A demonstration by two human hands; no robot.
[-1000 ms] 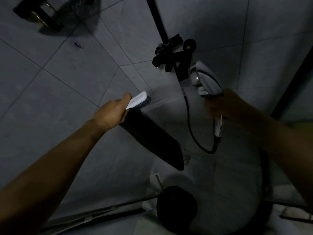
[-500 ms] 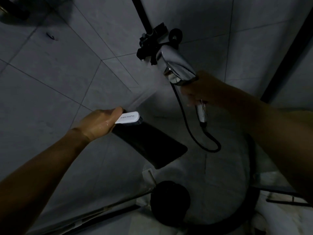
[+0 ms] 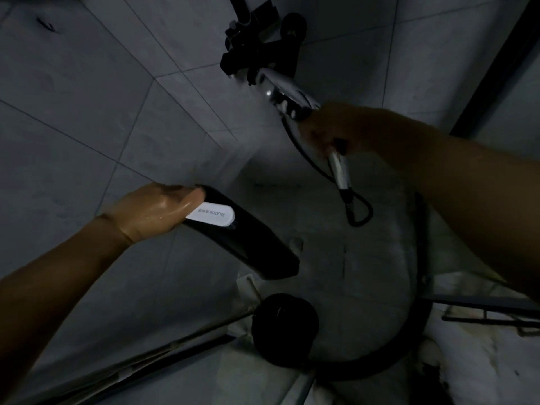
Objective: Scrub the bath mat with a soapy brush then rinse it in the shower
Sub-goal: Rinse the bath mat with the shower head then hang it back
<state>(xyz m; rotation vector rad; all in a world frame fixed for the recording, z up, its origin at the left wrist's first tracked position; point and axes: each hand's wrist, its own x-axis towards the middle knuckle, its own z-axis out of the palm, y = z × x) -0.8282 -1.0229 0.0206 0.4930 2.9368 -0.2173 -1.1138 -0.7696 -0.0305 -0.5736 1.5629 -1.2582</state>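
In this dim shower stall my left hand (image 3: 159,213), wet, holds a dark bath mat (image 3: 251,247) by its upper end, together with a white-backed brush (image 3: 211,216) lying on the mat. The mat hangs down to the right, off the floor. My right hand (image 3: 336,128) grips the handle of a chrome shower head (image 3: 287,96), held up near the black wall mixer (image 3: 257,58). A faint spray runs from the head down-left toward the mat. The black hose (image 3: 355,211) loops below the handle.
Grey tiled walls enclose the left and back. A round black object (image 3: 285,327) sits on the pale shower floor below the mat. A curved dark rim (image 3: 409,337) and black door frame (image 3: 493,65) bound the right side.
The mat and brush have dropped lower and turned flatter, the brush's white back now facing up. The shower head has risen closer to the mixer and points down-left.
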